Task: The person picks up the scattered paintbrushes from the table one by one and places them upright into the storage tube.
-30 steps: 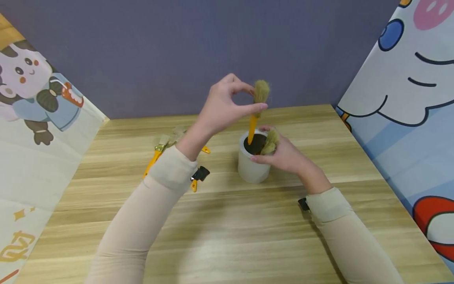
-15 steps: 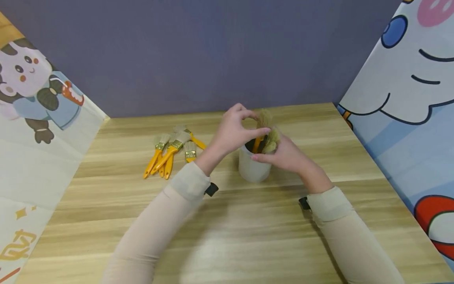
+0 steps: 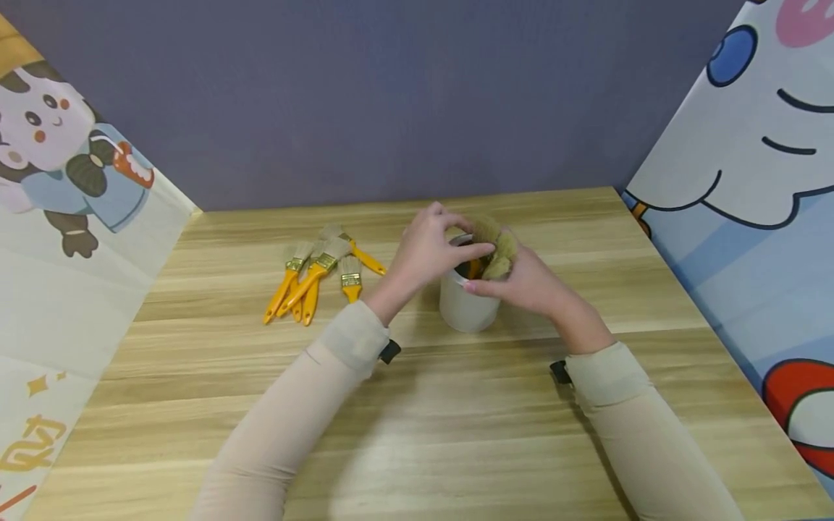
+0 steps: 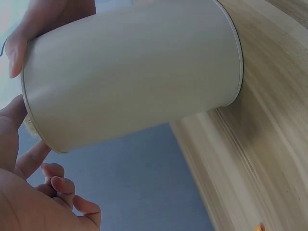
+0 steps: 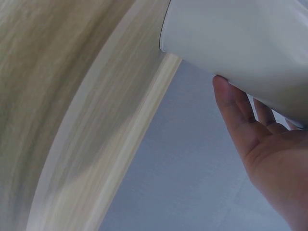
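Observation:
A white cylindrical cup [image 3: 468, 307] stands upright on the table, its side filling much of the left wrist view. My right hand [image 3: 537, 286] holds it at the rim, thumb in front; in the right wrist view the fingers [image 5: 224, 91] lie along its far side. My left hand [image 3: 426, 250] is at the mouth of the cup, thumb and forefinger pinching the pale bristles of a paintbrush [image 3: 483, 229]. That brush's orange handle points down inside the cup. Beside it, a second bristle head [image 3: 504, 255] leans over the rim by my right hand.
Left of the cup lies a loose pile of several orange-handled paintbrushes [image 3: 313, 278] with pale bristles. One brush [image 3: 350, 278] lies apart, partly covered by my left forearm. A grey-blue wall [image 3: 404, 101] rises behind the table [image 3: 456, 434], and cartoon-printed panels [image 3: 736, 174] flank it.
My left hand has come down with the paintbrush, whose handle has gone into the cup. The pile of brushes has come into fuller view. My right hand keeps its hold on the cup.

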Demonstrator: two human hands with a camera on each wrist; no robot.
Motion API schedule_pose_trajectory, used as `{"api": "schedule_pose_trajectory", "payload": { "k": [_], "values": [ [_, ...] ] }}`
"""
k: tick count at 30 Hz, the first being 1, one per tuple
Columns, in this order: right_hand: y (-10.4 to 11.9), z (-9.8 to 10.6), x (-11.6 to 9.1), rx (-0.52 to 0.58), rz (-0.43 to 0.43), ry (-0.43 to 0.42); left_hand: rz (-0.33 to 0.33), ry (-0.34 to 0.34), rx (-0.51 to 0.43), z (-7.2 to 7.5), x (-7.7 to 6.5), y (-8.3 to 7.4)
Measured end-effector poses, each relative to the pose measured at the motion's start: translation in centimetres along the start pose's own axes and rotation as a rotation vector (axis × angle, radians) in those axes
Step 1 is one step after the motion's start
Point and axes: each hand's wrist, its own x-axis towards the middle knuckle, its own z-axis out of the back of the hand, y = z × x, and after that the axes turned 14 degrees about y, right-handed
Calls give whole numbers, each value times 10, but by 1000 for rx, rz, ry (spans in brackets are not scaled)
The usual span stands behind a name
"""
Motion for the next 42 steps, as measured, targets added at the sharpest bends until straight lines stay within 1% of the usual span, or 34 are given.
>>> {"api": "schedule_pose_trajectory", "payload": {
  "k": [6,8,14,17,21,25,29,31,34,36,38,42],
  "values": [
    [0,1,1,-24,-16,-7,43,43,23,3,1,3],
    [0,1,1,-25,-28,-9,46,52,34,2,2,4],
    [1,1,1,-33,-51,-8,30,25,71,-3,8,6],
    [1,1,2,-38,-49,-4,37,20,89,-4,9,6],
    [1,2,2,-43,-45,-7,39,24,83,-3,9,6],
    [2,2,4,-47,-36,-16,26,33,44,3,7,7],
    [2,4,5,-43,-42,-17,16,42,-1,16,4,8],
    [1,4,5,-39,-50,-23,14,38,-19,26,2,9],
    [1,3,5,-43,-64,-38,17,7,-55,46,-4,15],
    [1,2,4,-45,-74,-45,33,-25,-77,61,-10,22],
    [3,1,4,-48,-86,-44,56,-63,-92,77,-17,34],
    [4,0,3,-47,-107,-30,141,-91,-108,107,-34,62]
  ]
}}
